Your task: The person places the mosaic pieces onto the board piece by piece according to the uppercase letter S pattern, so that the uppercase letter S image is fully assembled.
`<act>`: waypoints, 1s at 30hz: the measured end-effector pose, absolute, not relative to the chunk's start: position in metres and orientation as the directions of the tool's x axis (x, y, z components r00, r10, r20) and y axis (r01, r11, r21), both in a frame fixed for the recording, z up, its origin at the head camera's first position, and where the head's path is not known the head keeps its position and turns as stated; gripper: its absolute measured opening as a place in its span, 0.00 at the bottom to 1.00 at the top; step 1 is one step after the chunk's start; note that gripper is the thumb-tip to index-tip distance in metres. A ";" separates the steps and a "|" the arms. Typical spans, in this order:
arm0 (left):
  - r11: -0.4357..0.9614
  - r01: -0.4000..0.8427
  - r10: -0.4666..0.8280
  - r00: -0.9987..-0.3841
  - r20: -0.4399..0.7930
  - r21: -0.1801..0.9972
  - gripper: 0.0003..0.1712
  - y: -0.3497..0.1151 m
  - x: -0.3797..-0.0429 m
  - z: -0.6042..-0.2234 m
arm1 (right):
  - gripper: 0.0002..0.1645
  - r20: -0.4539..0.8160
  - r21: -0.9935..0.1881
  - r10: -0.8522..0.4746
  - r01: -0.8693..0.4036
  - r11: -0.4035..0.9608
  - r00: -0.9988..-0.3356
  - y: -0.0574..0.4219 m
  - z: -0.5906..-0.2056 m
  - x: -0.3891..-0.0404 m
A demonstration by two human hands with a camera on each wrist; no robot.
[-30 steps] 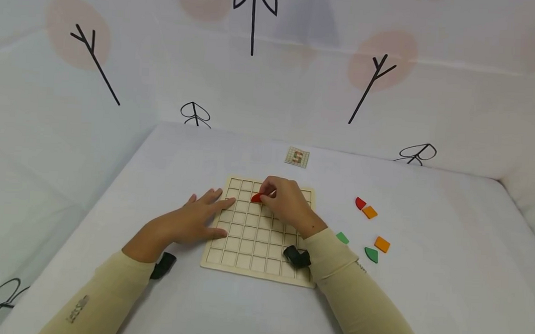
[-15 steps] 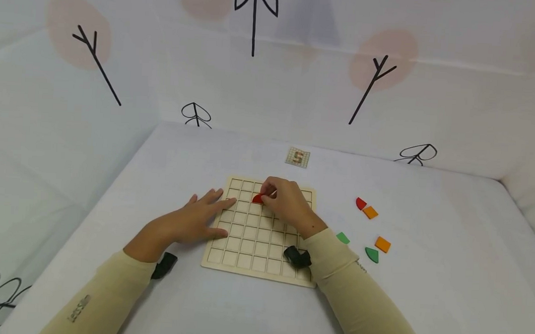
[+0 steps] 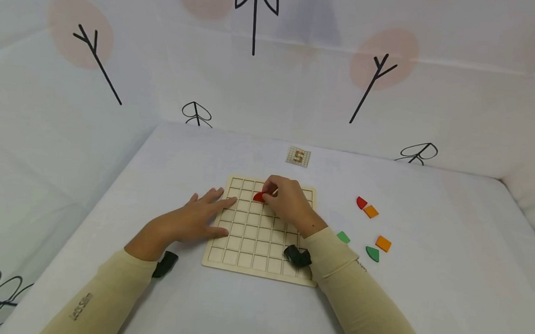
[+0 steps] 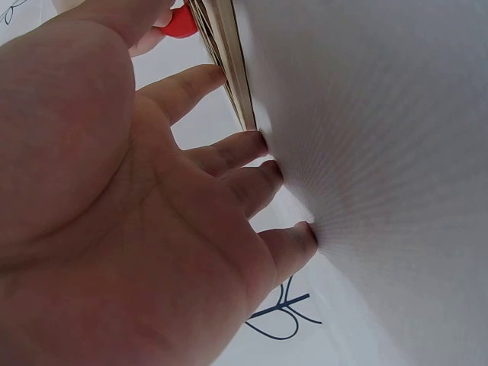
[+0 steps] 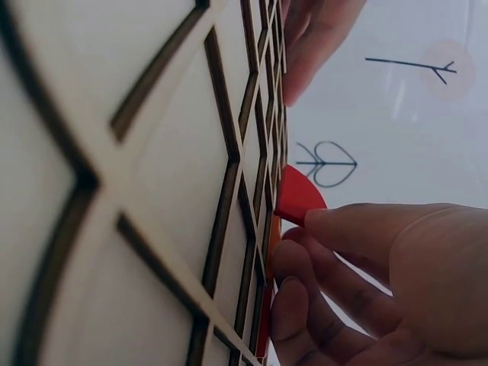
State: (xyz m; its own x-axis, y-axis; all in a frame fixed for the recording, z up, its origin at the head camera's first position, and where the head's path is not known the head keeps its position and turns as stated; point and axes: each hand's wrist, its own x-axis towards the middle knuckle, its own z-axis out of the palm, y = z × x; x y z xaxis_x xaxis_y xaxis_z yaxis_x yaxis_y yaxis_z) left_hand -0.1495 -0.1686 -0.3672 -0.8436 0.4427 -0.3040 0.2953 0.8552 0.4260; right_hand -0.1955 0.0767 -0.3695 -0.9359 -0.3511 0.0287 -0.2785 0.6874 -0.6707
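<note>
My right hand [image 3: 287, 202] pinches a red quarter-circle tile [image 5: 299, 197] between thumb and fingers. In the right wrist view the tile stands tilted, its lower edge right at the wooden grid board [image 3: 247, 246]. Slivers of an orange tile [image 5: 274, 231] and another red piece [image 5: 264, 324] show in the board beside my fingertips; the head view hides them behind my hand. My left hand [image 3: 187, 221] lies with fingers spread at the board's left edge. Its index finger and thumb reach the board, and the other fingertips touch the white tabletop.
Right of the board lie a red quarter-circle tile [image 3: 361, 202], orange square tiles [image 3: 371, 212], a dark green quarter-circle tile [image 3: 373, 254] and a light green tile [image 3: 343, 237], partly behind the right sleeve. A small pattern card [image 3: 298, 156] lies beyond the board.
</note>
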 end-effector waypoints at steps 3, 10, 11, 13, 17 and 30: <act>0.858 0.293 0.438 -0.846 -0.305 0.422 0.48 -0.169 -0.150 -0.367 | 0.02 0.032 -0.667 -0.353 -0.283 0.689 -0.935 0.076 -0.369 -0.196; 0.858 0.289 0.437 -0.845 -0.308 0.424 0.48 -0.169 -0.150 -0.367 | 0.02 0.027 -0.666 -0.355 -0.282 0.690 -0.935 0.075 -0.369 -0.196; 0.857 0.291 0.439 -0.845 -0.307 0.425 0.48 -0.169 -0.150 -0.367 | 0.02 0.029 -0.666 -0.355 -0.283 0.691 -0.935 0.075 -0.369 -0.196; 0.856 0.295 0.442 -0.843 -0.306 0.425 0.48 -0.169 -0.150 -0.367 | 0.02 0.031 -0.665 -0.353 -0.283 0.691 -0.935 0.075 -0.369 -0.197; 0.854 0.293 0.444 -0.842 -0.308 0.429 0.48 -0.169 -0.150 -0.367 | 0.02 0.031 -0.668 -0.352 -0.281 0.689 -0.935 0.075 -0.370 -0.196; 0.858 0.290 0.441 -0.840 -0.316 0.425 0.49 -0.169 -0.151 -0.365 | 0.02 0.024 -0.664 -0.353 -0.279 0.694 -0.935 0.074 -0.369 -0.197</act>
